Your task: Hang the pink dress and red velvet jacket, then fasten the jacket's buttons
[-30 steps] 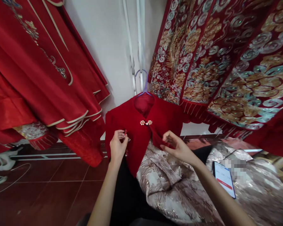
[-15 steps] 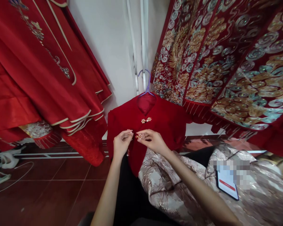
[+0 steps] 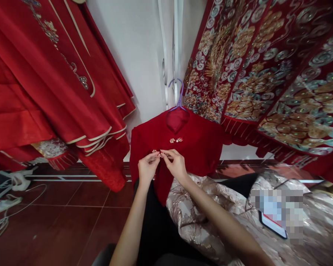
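Note:
A small red velvet jacket (image 3: 199, 142) hangs on a purple hanger (image 3: 179, 94) against the white wall. A pearl clasp (image 3: 175, 140) near its collar is fastened. Lower down the front, my left hand (image 3: 147, 168) and my right hand (image 3: 175, 164) meet at a second pearl clasp (image 3: 157, 152). Each hand pinches one half of that clasp together with the jacket's front edge. The fingers hide most of the clasp.
Red robes with cream trim (image 3: 52, 92) hang at the left. A heavily embroidered red and gold garment (image 3: 266, 70) hangs at the right. Pale brocade cloth (image 3: 211, 221) lies over my lap with a phone (image 3: 273, 229) on it. White cables (image 3: 5, 199) lie on the red tiled floor.
My right hand left the jacket's right front edge and came across to the left hand. Both now pinch the second clasp. The view has shifted slightly left.

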The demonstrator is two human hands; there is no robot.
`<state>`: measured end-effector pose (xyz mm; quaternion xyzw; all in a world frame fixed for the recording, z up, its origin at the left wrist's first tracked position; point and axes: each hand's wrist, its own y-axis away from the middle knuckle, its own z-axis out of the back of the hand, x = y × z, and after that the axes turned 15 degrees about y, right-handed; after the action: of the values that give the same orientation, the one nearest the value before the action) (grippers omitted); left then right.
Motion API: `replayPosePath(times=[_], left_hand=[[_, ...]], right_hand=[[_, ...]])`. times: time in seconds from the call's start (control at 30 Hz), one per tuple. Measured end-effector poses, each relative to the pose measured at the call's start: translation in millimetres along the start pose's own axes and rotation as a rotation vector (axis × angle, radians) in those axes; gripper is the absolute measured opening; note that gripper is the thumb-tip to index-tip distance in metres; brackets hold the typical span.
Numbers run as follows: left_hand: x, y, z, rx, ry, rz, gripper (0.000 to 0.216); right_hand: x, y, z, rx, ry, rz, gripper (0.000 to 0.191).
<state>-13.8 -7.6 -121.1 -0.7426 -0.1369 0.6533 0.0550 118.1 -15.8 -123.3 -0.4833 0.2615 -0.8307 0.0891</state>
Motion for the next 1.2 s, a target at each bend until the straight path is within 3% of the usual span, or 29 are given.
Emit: replayPosePath(times=[0.33,0.47,0.6,0.7,0.8,0.87,0.93,1.0,1.03,1.1,1.2], left_hand=[[-1,-17,13,0.131,-0.033,0.056,0.027],[-7,-10,14,0.19,-0.053,0.042,0.03],[1,23,22,0.065,-0.065,-0.034,0.034],[16,55,34,-0.037,-0.072,0.042,0.025],[23,78,39,-0.091,-0.08,0.066,0.03],[20,87,31,-0.165,-0.043,-0.003,0.03],[15,89,14,-0.121,0.09,0.03,0.025],[12,86,-9,0.087,0.329,0.264,0.031],[13,82,-22,0.109,0.465,0.378,0.038],[18,73,-44,0.022,0.688,0.478,0.042],[29,60,-64,-0.064,0.923,0.491,0.025]], right_hand=[[2,-1,-6,-0.054,0.109,0.028,0.022],[1,-2,4,0.095,0.007,-0.014,0.022],[-9,6,40,0.256,-0.045,-0.107,0.024],[-16,11,81,0.347,0.027,-0.163,0.025],[-19,9,119,0.577,0.131,-0.104,0.028],[-23,7,136,0.735,0.184,-0.072,0.031],[-29,7,144,0.859,0.24,-0.074,0.031],[-35,9,146,0.93,0.27,-0.088,0.029],[-38,10,146,0.944,0.267,-0.095,0.028],[-40,13,144,0.941,0.242,-0.103,0.027],[-39,15,143,0.931,0.209,-0.124,0.031]])
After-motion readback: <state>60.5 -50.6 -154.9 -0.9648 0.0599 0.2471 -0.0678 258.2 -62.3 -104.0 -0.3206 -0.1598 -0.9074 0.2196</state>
